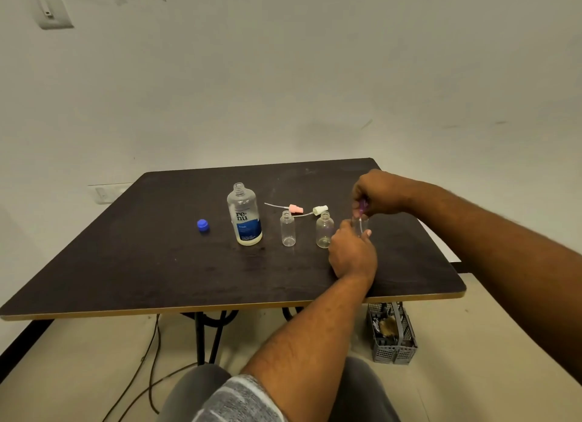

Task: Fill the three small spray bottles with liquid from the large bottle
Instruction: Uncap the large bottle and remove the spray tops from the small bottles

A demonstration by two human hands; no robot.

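On my feed, the large bottle (244, 215) stands upright on the table (157, 264), left of centre, with its neck uncapped. Its blue cap (203, 225) lies apart to the left. Liquid shows only in the bottle's lowest part.

To the right stand two of the small spray bottles, the first small bottle (288, 229) and the second small bottle (324, 231) — both upright, open at the neck and clear through. Behind them a pink spray head (295, 209) and a white spray head (320, 209) lie on their sides on the table, thin dip tubes trailing left.

The third small bottle (360, 225) is just right of the second. The left hand (352, 254) holds it upright, fingers curled round its body; the hand hides the base. The right hand (379, 192) is above it, fingertips pinching a purple spray head (362, 206) at the bottle's neck — I cannot tell whether the head is seated or lifted clear.

On the floor, a grey basket (393, 333) stands below the table's near right corner, and cables (151, 352) run under its left side.
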